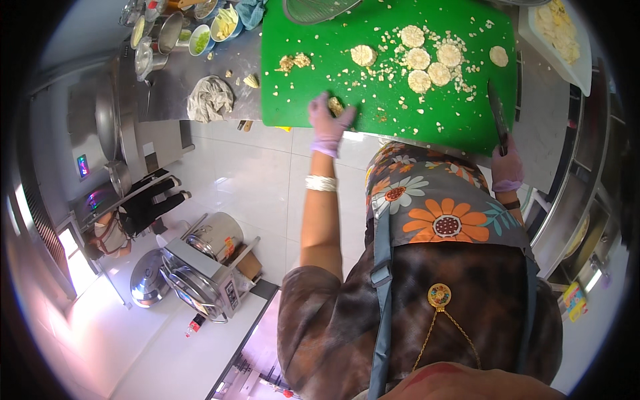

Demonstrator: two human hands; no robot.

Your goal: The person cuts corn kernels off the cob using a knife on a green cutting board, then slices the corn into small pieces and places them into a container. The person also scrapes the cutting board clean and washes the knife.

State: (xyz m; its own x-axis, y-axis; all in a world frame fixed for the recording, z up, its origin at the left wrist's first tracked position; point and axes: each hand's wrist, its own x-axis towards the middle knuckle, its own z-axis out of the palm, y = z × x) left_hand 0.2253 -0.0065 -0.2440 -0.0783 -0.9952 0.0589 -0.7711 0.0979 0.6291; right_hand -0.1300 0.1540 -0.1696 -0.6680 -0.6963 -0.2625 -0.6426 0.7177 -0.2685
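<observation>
A green cutting board (310,45) carries sliced corn rounds (419,59) and many loose kernels. My left hand (331,120), in a thin purple glove, reaches over the board's near edge with thumb and fingers apart around a small brownish corn piece (335,105); whether they touch it is unclear. In my gloved right hand (507,162), at the board's right edge, is the handle of a kitchen knife (496,110), its blade pointing away from me over the board. A thicker corn piece (363,55) lies left of the rounds, and browned corn bits (294,62) lie farther left.
A crumpled cloth (210,99) lies on the steel counter (167,102) left of the board. Behind it stand bowls, one with chopped greens (201,42). A mesh strainer (320,11) overlaps the board's far edge. At right is a white tray (540,42) of pale food. A person (130,215) is far left.
</observation>
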